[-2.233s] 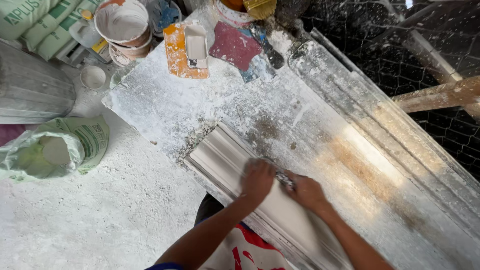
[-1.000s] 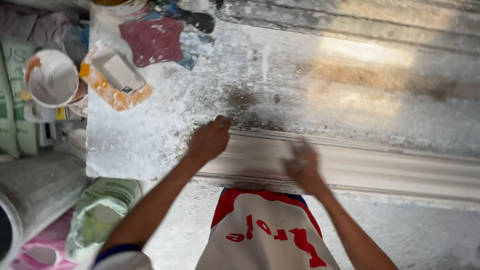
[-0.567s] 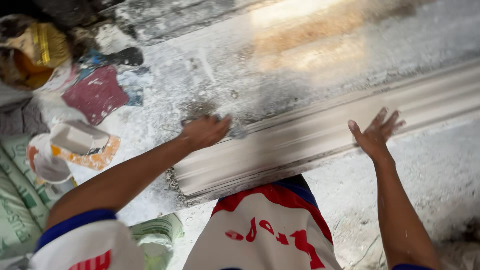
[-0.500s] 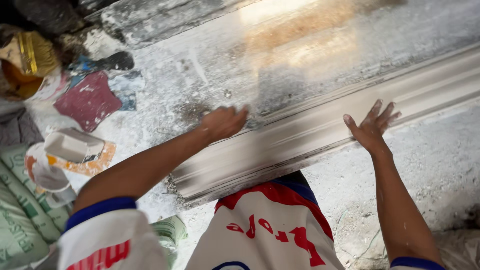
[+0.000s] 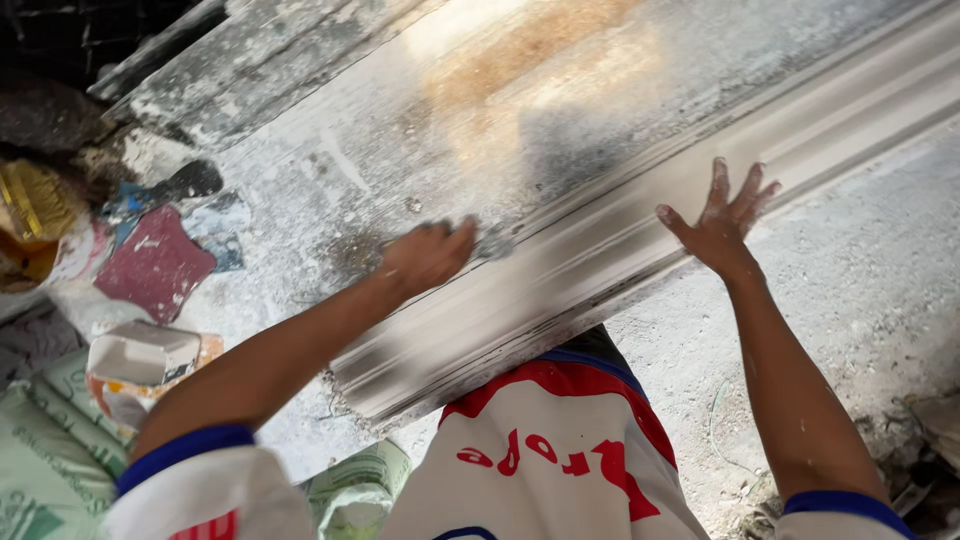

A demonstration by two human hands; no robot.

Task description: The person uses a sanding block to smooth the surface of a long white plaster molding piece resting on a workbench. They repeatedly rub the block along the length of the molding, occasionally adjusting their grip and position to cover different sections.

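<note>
A long white plaster moulding lies along the near edge of a plaster-dusted work slab. My left hand is curled on the moulding's top near its left end, gripping a small grey tool that sticks out to the right. My right hand rests flat with fingers spread on the moulding farther right. My white, red and blue shirt fills the bottom of the view.
On the left of the slab lie a dark red rag, a dark trowel-like tool and a white box on an orange sponge. Green sacks lie on the floor at lower left. Rough concrete floor lies right.
My view has swung so the moulding now runs diagonally. My left hand has slid right along the moulding and curled up; my right hand has spread flat farther out.
</note>
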